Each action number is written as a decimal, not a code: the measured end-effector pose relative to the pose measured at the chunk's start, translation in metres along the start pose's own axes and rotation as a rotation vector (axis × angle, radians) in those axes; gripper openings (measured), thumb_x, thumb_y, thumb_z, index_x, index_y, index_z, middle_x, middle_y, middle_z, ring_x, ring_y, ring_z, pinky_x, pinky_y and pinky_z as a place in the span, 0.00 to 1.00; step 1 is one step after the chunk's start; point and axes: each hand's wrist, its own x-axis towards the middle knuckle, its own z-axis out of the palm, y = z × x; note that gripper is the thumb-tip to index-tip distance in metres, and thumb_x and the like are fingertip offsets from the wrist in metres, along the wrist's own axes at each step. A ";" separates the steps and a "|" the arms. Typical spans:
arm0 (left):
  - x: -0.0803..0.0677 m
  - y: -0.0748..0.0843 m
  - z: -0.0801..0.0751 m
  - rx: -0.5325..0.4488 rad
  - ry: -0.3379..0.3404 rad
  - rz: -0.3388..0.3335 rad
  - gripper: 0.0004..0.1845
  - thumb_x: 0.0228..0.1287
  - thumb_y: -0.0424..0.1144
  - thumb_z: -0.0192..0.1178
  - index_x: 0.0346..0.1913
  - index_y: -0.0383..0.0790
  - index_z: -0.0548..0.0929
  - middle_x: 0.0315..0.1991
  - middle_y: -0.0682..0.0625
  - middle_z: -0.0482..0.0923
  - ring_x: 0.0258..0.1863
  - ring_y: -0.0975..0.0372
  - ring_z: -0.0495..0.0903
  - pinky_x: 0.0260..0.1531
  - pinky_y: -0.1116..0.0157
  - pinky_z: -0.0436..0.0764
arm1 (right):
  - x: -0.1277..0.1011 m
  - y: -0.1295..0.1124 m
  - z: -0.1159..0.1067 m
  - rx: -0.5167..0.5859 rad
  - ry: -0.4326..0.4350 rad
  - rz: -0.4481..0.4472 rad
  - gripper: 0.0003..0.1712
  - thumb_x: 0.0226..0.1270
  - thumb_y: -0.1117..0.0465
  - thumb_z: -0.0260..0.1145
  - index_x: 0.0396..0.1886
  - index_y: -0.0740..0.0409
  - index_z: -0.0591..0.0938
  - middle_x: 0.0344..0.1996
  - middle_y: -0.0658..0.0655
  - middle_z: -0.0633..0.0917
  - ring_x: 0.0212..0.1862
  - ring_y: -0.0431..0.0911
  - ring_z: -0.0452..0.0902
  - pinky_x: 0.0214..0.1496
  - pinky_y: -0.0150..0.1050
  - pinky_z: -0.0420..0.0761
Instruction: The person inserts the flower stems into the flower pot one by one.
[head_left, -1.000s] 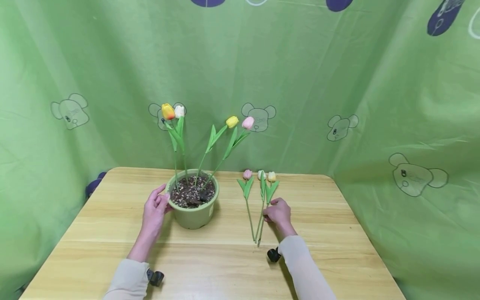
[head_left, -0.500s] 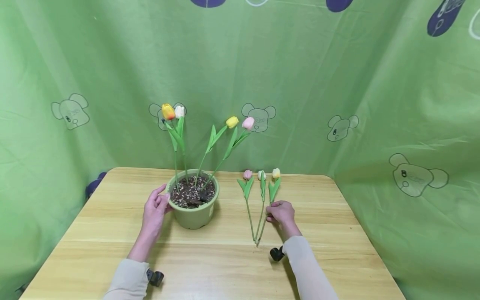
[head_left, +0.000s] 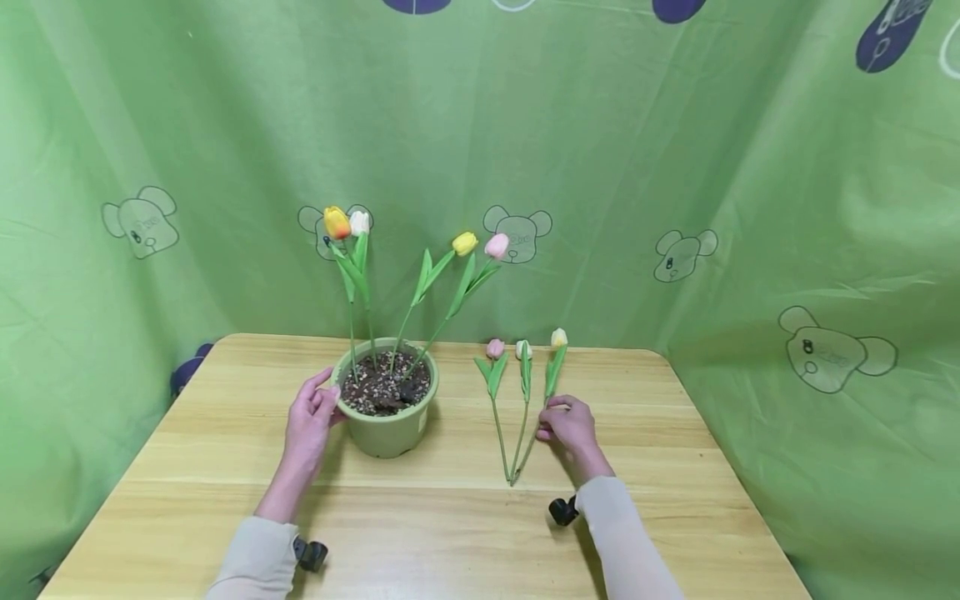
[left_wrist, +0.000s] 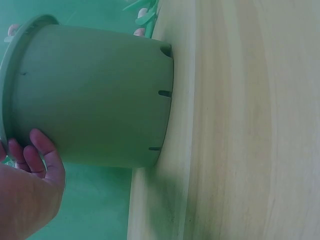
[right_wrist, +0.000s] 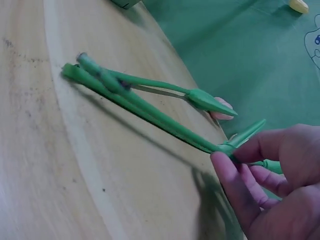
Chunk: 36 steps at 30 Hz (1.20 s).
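Right hand (head_left: 570, 423) pinching cream tulip (head_left: 558, 337) stem; left hand (head_left: 309, 414) resting on pot (head_left: 387, 433) rim.
No readable writing showing. Tulip is lying rightmost of three on table (head_left: 450, 533), bud lifting slightly, plain green stem, leaves narrow.

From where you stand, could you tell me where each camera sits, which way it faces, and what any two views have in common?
Head: worn on the head, looking forward and down at the table; shows both sleeves, the left hand on the green pot, the right hand pinching the yellow tulip stem.
Left wrist: sideways, close on the pot wall; left fingers at the rim.
Right wrist: low along the table at the loose stems; right fingers pinch one.
Shared: head and left wrist show the pot; head and right wrist, the stems.
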 end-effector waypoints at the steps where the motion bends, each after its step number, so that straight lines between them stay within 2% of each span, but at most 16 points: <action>1: 0.000 0.000 0.000 -0.002 0.001 0.001 0.25 0.81 0.34 0.51 0.76 0.37 0.65 0.36 0.55 0.80 0.36 0.66 0.83 0.46 0.70 0.89 | 0.000 -0.001 -0.001 0.016 -0.003 -0.003 0.26 0.64 0.77 0.63 0.62 0.71 0.73 0.43 0.71 0.84 0.26 0.44 0.83 0.35 0.38 0.92; 4: 0.001 -0.002 0.000 -0.005 0.005 0.006 0.25 0.81 0.34 0.51 0.76 0.37 0.66 0.35 0.55 0.81 0.36 0.66 0.83 0.45 0.70 0.89 | 0.000 -0.004 -0.003 0.050 -0.009 -0.015 0.26 0.65 0.77 0.63 0.63 0.72 0.72 0.45 0.74 0.84 0.25 0.43 0.84 0.34 0.37 0.92; 8: 0.001 -0.003 0.001 -0.011 0.010 0.013 0.24 0.81 0.32 0.50 0.75 0.36 0.66 0.34 0.55 0.81 0.35 0.66 0.84 0.44 0.70 0.89 | -0.003 -0.009 -0.006 0.031 -0.008 -0.029 0.26 0.66 0.75 0.64 0.64 0.70 0.72 0.47 0.74 0.84 0.27 0.43 0.85 0.35 0.35 0.92; 15: 0.000 -0.002 0.001 -0.019 0.013 0.015 0.24 0.81 0.32 0.51 0.76 0.36 0.66 0.34 0.55 0.81 0.35 0.67 0.83 0.43 0.70 0.89 | -0.008 -0.018 -0.006 0.050 -0.027 -0.053 0.29 0.68 0.74 0.64 0.68 0.69 0.71 0.47 0.68 0.85 0.34 0.45 0.85 0.40 0.34 0.92; 26: -0.001 -0.001 0.001 -0.015 0.006 0.010 0.25 0.81 0.33 0.51 0.76 0.36 0.66 0.36 0.57 0.82 0.37 0.67 0.84 0.45 0.70 0.89 | -0.015 -0.031 -0.003 0.074 -0.050 -0.092 0.28 0.70 0.73 0.65 0.68 0.68 0.71 0.44 0.61 0.86 0.37 0.47 0.86 0.40 0.32 0.91; 36: -0.001 -0.001 0.001 -0.023 0.007 0.016 0.25 0.81 0.34 0.51 0.76 0.36 0.66 0.34 0.56 0.80 0.36 0.67 0.84 0.45 0.70 0.89 | -0.020 -0.042 0.004 0.095 -0.061 -0.107 0.26 0.71 0.74 0.64 0.67 0.68 0.72 0.40 0.58 0.86 0.39 0.49 0.86 0.44 0.37 0.92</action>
